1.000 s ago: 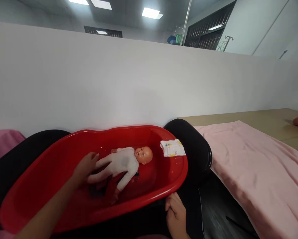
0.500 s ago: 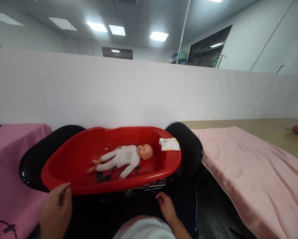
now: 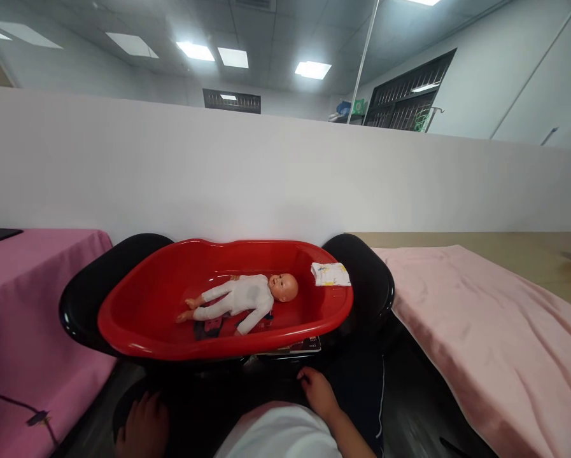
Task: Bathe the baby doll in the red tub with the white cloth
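Note:
My left hand [image 3: 146, 425] lies on my dark-clad left knee, fingers stretched over the cloth and holding nothing. Loosely curled, my right hand [image 3: 317, 389] rests on my right thigh, with no object visible in it. In front of both hands is a red baby bathtub [image 3: 144, 348]. A bald baby doll [image 3: 247, 296] in a white suit lies on its back inside, head toward the right and feet toward the left. Over the tub's right rim hangs a folded white cloth [image 3: 330, 275] with a yellow print. Neither hand touches the tub.
Black chairs [image 3: 368, 280] hold the tub against a white partition [image 3: 247, 172]. To the left, a pink cloth [image 3: 41, 280] covers a table. A pale pink sheet [image 3: 486, 318] lies over a bed on the right. A dark book [image 3: 307, 345] pokes out under the tub.
My left hand has come down from beside the tub's front rim onto my knee. The right hand stays on my thigh. The view has turned slightly left.

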`<state>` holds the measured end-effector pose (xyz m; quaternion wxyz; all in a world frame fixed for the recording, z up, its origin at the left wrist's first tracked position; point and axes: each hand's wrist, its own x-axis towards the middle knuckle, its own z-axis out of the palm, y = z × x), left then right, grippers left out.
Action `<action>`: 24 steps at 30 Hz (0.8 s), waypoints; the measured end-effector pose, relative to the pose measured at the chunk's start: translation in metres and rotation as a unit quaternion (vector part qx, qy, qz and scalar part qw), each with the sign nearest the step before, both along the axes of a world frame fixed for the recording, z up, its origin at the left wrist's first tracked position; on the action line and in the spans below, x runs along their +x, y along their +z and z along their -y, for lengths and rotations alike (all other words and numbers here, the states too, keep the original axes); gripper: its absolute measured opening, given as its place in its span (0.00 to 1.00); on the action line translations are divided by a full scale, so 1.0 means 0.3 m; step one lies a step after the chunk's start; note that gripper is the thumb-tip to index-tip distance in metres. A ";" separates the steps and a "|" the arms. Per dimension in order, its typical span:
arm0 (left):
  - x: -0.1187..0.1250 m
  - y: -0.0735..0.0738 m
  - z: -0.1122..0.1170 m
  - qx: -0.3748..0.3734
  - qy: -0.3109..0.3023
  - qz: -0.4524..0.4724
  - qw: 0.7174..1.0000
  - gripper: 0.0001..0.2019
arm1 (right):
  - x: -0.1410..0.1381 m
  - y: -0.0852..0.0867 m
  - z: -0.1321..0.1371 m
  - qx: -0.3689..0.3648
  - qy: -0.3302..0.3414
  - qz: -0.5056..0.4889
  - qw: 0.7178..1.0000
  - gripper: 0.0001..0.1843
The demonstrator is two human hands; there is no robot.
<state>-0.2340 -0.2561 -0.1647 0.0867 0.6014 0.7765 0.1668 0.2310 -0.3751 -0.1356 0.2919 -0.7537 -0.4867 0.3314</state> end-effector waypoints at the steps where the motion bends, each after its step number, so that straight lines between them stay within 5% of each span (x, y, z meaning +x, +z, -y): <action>1: 0.003 -0.023 0.006 -0.004 0.004 0.015 1.000 0.33 | 0.001 -0.004 0.000 0.001 0.002 0.000 1.000 0.19; 9: -0.029 -0.043 -0.018 -0.020 -0.011 0.021 1.000 0.37 | 0.008 -0.015 -0.021 0.022 -0.012 -0.022 0.999 0.16; 17: -0.038 -0.018 -0.148 -0.080 0.007 0.027 0.996 0.39 | 0.007 -0.007 -0.018 0.052 -0.034 -0.075 0.995 0.13; 24: -0.036 0.075 -0.208 -0.109 0.024 0.059 0.992 0.41 | 0.055 0.008 -0.038 0.125 -0.167 -0.181 0.961 0.35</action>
